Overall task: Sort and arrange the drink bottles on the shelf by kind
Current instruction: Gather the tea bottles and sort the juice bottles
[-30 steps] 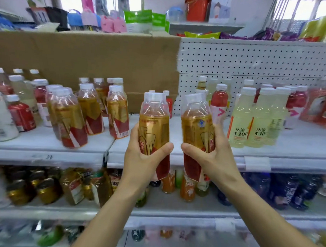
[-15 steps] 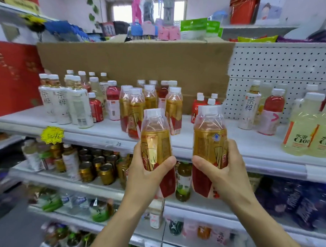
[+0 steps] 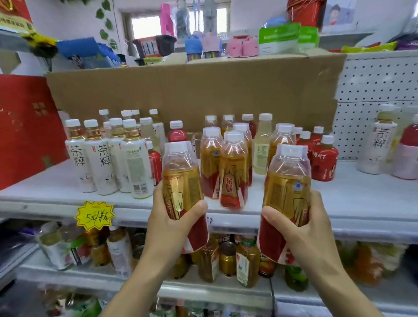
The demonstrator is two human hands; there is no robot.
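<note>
two-handed | left hand [image 3: 169, 226] fingers [image 3: 191, 212] grip left bottle [image 3: 180, 181] | right hand [image 3: 303, 234] grips right bottle [image 3: 286, 185] | both near upright, caps up

Two bare hands and two bare forearms, all seen from the wearer's own side. Left hand [image 3: 174, 219]: slim build, with a long and smooth thumb [image 3: 191, 214]. Right hand [image 3: 303, 232]: same slim build, thumb [image 3: 277, 221] equally long, finger joints softly marked on the outer side. Left forearm [image 3: 142, 287]: narrow, uncovered down to the bottom edge of the view. Right forearm [image 3: 341, 296]: uncovered as well, a little broader toward the lower edge. Smooth surface at both wrists, with faint creases near the thumb bases. Nails too blurred to describe.
</note>
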